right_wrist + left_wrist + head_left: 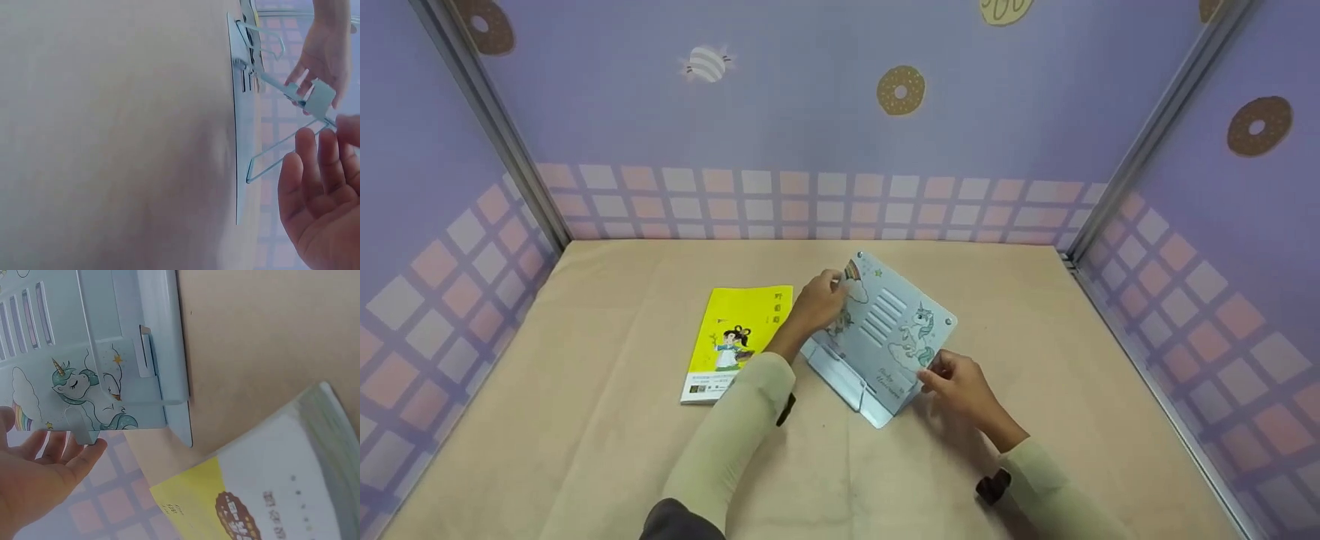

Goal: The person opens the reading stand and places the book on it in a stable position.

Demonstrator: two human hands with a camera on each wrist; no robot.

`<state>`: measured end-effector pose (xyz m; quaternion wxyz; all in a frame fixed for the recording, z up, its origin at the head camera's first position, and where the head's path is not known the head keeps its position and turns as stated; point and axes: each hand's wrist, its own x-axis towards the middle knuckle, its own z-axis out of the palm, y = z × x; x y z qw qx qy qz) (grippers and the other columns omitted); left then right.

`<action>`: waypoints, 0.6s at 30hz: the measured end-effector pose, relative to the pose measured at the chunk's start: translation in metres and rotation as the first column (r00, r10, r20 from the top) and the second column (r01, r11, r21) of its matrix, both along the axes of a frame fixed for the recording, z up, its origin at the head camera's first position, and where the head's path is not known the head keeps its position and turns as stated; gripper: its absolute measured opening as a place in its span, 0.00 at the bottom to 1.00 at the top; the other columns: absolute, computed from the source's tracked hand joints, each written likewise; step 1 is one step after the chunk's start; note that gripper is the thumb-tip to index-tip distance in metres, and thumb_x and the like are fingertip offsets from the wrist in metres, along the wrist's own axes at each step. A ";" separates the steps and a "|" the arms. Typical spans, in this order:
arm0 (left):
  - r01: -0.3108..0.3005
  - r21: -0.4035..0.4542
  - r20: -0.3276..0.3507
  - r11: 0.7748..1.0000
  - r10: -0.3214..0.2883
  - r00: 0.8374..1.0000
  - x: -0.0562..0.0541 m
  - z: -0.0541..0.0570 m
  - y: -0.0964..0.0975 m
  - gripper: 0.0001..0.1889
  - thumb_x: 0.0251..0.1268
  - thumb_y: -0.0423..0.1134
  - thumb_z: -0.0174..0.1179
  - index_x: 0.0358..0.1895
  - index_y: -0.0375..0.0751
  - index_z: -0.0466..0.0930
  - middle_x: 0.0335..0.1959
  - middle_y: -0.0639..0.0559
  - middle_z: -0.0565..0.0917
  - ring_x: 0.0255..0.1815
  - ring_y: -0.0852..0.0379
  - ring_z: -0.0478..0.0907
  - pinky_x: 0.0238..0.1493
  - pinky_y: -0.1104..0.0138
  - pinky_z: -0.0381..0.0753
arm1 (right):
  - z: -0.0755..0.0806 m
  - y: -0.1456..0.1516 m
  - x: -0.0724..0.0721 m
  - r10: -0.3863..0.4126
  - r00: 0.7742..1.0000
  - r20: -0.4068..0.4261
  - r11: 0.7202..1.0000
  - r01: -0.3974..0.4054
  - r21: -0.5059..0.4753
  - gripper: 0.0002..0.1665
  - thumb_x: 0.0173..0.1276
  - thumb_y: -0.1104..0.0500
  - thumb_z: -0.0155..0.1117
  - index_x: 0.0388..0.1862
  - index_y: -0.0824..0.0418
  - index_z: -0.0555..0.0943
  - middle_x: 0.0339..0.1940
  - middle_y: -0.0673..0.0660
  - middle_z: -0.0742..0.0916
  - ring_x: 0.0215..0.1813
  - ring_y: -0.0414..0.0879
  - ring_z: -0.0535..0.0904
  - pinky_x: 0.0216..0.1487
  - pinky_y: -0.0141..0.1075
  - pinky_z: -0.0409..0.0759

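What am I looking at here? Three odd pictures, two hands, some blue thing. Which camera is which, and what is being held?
No machine here: a person works with two bare hands. The big picture comes from a camera on the head, looking down at a tan table inside purple walls. The other two come from cameras on each wrist, so they look sideways and very close.

On the table lie a yellow book and a light blue metal book stand printed with a unicorn.

The left hand holds the stand's raised panel at its top edge. In the left wrist view its fingers touch that edge. The right hand holds the panel's lower right corner. The right wrist view shows the stand from the side: its base flat on the table, the panel tilted up, a wire prop behind.
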<state>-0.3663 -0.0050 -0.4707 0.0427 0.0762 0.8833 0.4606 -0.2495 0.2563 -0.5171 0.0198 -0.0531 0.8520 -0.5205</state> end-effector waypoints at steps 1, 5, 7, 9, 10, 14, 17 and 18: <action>-0.009 0.010 0.000 1.000 0.009 1.000 0.001 0.000 -0.001 0.26 0.81 0.51 0.44 0.73 0.43 0.64 0.66 0.45 0.76 0.64 0.48 0.75 0.68 0.53 0.75 | 0.001 -0.001 -0.001 -0.024 1.000 0.010 1.000 0.024 -0.003 0.06 0.71 0.62 0.65 0.44 0.62 0.83 0.41 0.57 0.88 0.40 0.52 0.85 0.39 0.39 0.84; -0.034 0.031 0.001 0.999 0.034 0.999 0.003 0.000 -0.007 0.23 0.80 0.51 0.45 0.69 0.43 0.67 0.59 0.46 0.79 0.56 0.50 0.77 0.59 0.56 0.78 | 0.003 -0.003 -0.004 -0.103 0.993 0.057 0.994 0.105 -0.026 0.04 0.73 0.62 0.64 0.41 0.62 0.80 0.41 0.59 0.86 0.41 0.52 0.86 0.40 0.42 0.86; -0.047 0.034 0.002 0.998 0.047 0.999 0.004 -0.001 -0.009 0.21 0.80 0.51 0.45 0.67 0.44 0.68 0.56 0.46 0.80 0.53 0.50 0.77 0.55 0.58 0.78 | 0.003 -0.004 -0.006 -0.135 0.988 0.073 0.990 0.137 -0.025 0.03 0.73 0.61 0.63 0.42 0.61 0.80 0.41 0.59 0.85 0.40 0.52 0.87 0.40 0.41 0.87; -0.061 0.030 0.003 0.998 0.061 0.998 0.005 -0.001 -0.012 0.20 0.80 0.51 0.45 0.64 0.45 0.68 0.55 0.46 0.80 0.51 0.50 0.77 0.53 0.59 0.78 | 0.003 -0.003 -0.009 -0.164 0.983 0.081 0.986 0.166 -0.024 0.04 0.74 0.61 0.62 0.42 0.61 0.80 0.41 0.59 0.84 0.40 0.53 0.87 0.40 0.40 0.87; -0.066 0.031 0.004 0.997 0.066 0.998 0.005 -0.001 -0.013 0.18 0.80 0.51 0.45 0.62 0.45 0.69 0.54 0.46 0.80 0.51 0.50 0.77 0.53 0.59 0.78 | 0.003 -0.003 -0.010 -0.175 0.981 0.081 0.984 0.177 -0.023 0.04 0.74 0.61 0.62 0.42 0.61 0.80 0.41 0.60 0.84 0.40 0.53 0.87 0.40 0.40 0.87; -0.071 0.027 -0.006 0.997 0.071 0.997 0.008 0.000 -0.017 0.15 0.81 0.51 0.43 0.56 0.46 0.68 0.52 0.46 0.80 0.50 0.49 0.77 0.53 0.58 0.77 | 0.004 -0.001 -0.014 -0.223 0.972 0.078 0.974 0.226 -0.027 0.04 0.74 0.61 0.62 0.42 0.62 0.80 0.40 0.60 0.84 0.39 0.52 0.86 0.40 0.39 0.87; -0.060 0.000 -0.025 0.998 0.060 0.998 0.011 0.001 -0.022 0.13 0.82 0.49 0.40 0.53 0.45 0.67 0.47 0.46 0.77 0.49 0.48 0.76 0.50 0.59 0.74 | 0.005 0.001 -0.018 -0.254 0.964 0.076 0.966 0.256 -0.023 0.04 0.74 0.61 0.62 0.42 0.63 0.79 0.39 0.59 0.84 0.37 0.51 0.85 0.38 0.37 0.86; -0.057 -0.010 -0.030 0.998 0.057 0.998 0.011 0.001 -0.023 0.12 0.83 0.48 0.39 0.52 0.45 0.66 0.45 0.46 0.76 0.48 0.49 0.75 0.49 0.60 0.72 | 0.005 0.001 -0.019 -0.264 0.962 0.075 0.964 0.266 -0.020 0.05 0.74 0.61 0.62 0.42 0.62 0.79 0.39 0.59 0.84 0.37 0.51 0.85 0.38 0.36 0.86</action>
